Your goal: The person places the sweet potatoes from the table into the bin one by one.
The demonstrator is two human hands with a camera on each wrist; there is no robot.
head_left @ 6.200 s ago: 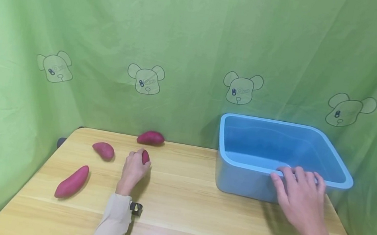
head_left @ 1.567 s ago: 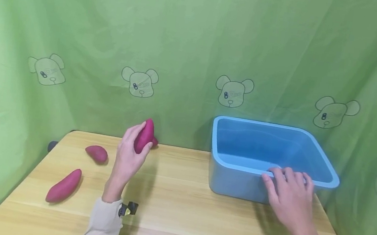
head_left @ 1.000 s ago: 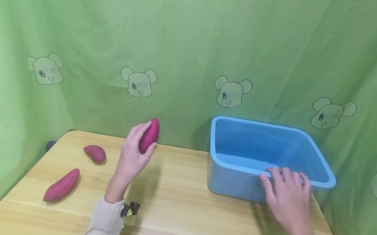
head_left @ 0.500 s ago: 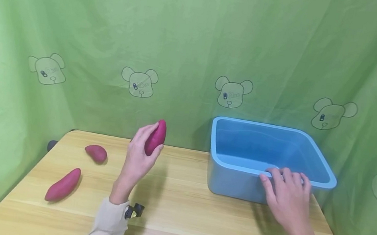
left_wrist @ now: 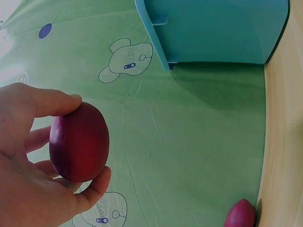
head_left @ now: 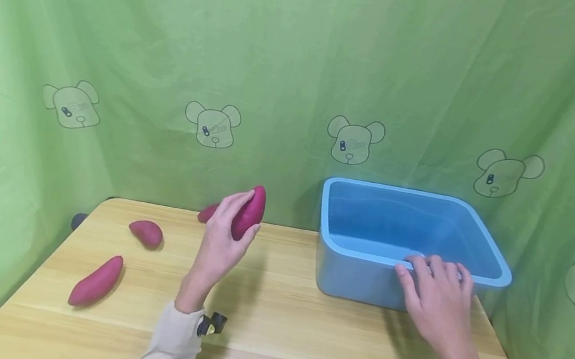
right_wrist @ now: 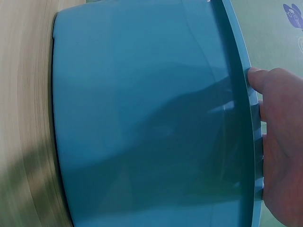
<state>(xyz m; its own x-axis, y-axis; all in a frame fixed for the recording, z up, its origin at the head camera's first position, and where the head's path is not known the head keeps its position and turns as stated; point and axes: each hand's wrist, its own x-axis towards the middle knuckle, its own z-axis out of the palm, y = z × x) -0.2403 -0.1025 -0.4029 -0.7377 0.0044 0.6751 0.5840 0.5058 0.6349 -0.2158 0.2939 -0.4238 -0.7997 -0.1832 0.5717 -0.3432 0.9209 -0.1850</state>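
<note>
In the head view my left hand (head_left: 219,245) holds a purple sweet potato (head_left: 251,214) upright above the table, fingers on its far side and thumb on the near side. The left wrist view shows that sweet potato (left_wrist: 79,142) end-on between thumb and fingertips. My right hand (head_left: 440,308) grips the near rim of a blue plastic tub (head_left: 356,279), fingers curled over the edge. Seen from the right wrist, the thumb meets the rim and the tub's wall (right_wrist: 142,94) fills most of the picture. Nothing shows inside the visible part of the tub.
Two sweet potatoes lie at the left, a long one (head_left: 96,281) and a shorter one (head_left: 146,234). Another (head_left: 207,212) at the back edge is partly hidden behind my left hand. A green curtain (head_left: 292,70) hangs around the wooden table (head_left: 289,327).
My left hand has picked the sweet potato up off the table and moved it rightward, uncovering part of the one at the back. The right hand stays on the tub rim.
</note>
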